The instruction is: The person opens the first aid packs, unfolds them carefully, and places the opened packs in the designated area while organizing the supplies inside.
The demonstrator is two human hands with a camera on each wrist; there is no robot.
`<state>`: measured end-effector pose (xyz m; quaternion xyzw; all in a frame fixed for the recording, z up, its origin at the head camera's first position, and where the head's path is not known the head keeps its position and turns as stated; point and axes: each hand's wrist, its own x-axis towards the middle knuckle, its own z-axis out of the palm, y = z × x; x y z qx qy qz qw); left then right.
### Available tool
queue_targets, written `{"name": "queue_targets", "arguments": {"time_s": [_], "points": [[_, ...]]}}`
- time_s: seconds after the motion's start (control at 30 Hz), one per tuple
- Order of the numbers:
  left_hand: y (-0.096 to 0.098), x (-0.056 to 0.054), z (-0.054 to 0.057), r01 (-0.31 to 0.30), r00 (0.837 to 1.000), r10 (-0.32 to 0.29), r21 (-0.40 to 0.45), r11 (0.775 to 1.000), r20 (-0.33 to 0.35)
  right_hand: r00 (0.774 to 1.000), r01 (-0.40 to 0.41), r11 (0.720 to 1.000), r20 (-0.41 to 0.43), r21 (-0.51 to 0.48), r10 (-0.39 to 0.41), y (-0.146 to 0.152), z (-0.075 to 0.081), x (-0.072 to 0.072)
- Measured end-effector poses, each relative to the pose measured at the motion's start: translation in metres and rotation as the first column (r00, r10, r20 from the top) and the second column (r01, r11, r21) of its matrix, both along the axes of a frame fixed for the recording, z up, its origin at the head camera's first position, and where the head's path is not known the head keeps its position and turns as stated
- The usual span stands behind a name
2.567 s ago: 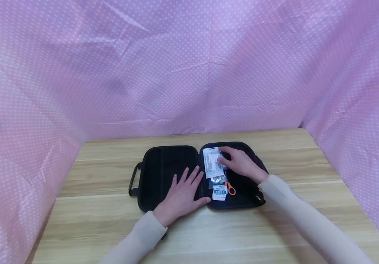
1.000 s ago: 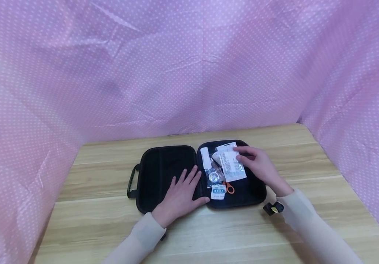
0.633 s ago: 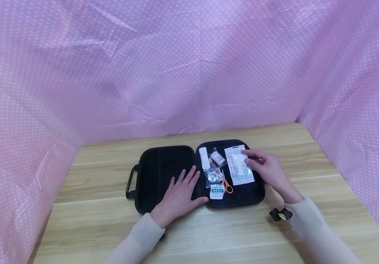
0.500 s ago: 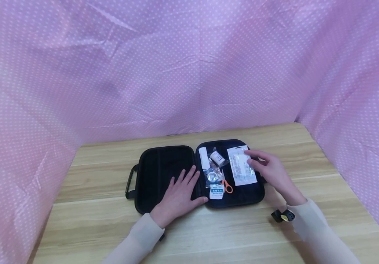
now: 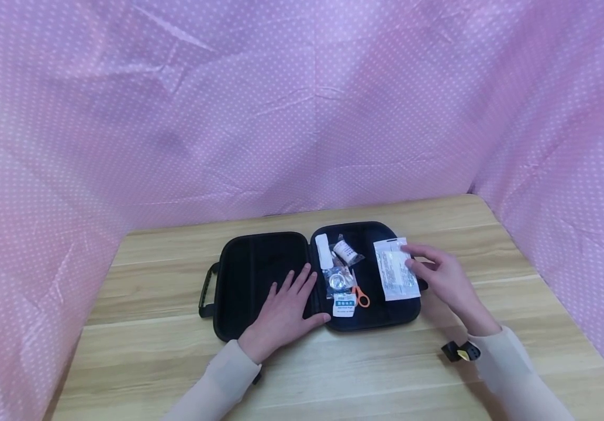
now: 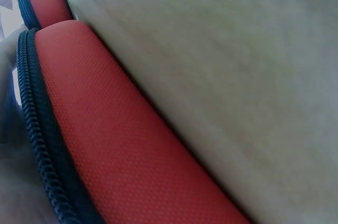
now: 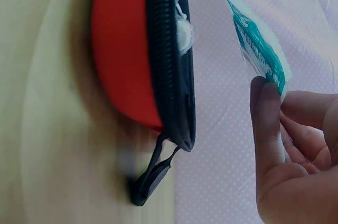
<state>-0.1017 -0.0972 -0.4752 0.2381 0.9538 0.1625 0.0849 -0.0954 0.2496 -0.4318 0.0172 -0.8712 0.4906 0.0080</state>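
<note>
My right hand pinches a flat white printed packet by its edge, above the right half of an unzipped case. In the right wrist view the packet shows a green printed side and hangs clear of the case. My left hand lies with spread fingers across the case's left half, near the hinge. Inside the right half are a bandage roll in clear wrap, a white strip, a clear packet with a round item, orange-handled scissors and a small blue-and-white sachet.
The case has a red outer shell and a black zip. A black carry handle sticks out at its left. The wooden table meets a pink dotted cloth at the back and sides.
My right hand has lifted the white packet off the other items and carried it rightward, uncovering the bandage roll and white strip. The left hand stays on the case.
</note>
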Motion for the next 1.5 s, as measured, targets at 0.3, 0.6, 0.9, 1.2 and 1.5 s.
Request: {"name": "queue_targets", "arguments": {"time_s": [0.3, 0.6, 0.9, 1.2, 1.5], "points": [[0.0, 0.0, 0.0, -0.005, 1.0, 0.005, -0.006, 1.0, 0.002, 1.0, 0.006, 0.999, -0.005, 0.043, -0.006, 0.007, -0.008, 0.006], [-0.001, 0.0, 0.0, -0.003, 1.0, 0.003, 0.003, 1.0, 0.003, 1.0, -0.006, 0.995, -0.019, 0.095, 0.008, 0.009, -0.012, 0.006], [0.0, 0.0, 0.0, 0.002, 1.0, -0.002, -0.003, 1.0, 0.001, 0.999, -0.022, 0.989, -0.031, 0.147, 0.027, 0.007, -0.013, 0.007], [0.0, 0.0, -0.001, 0.002, 1.0, -0.002, -0.009, 1.0, 0.0, 0.998, -0.042, 0.981, -0.04, 0.192, 0.051, 0.006, -0.013, 0.004], [0.0, 0.0, -0.002, 0.004, 1.0, -0.004, -0.008, 1.0, 0.0, 0.998, -0.062, 0.977, -0.02, 0.202, 0.067, 0.005, -0.016, 0.002]]}}
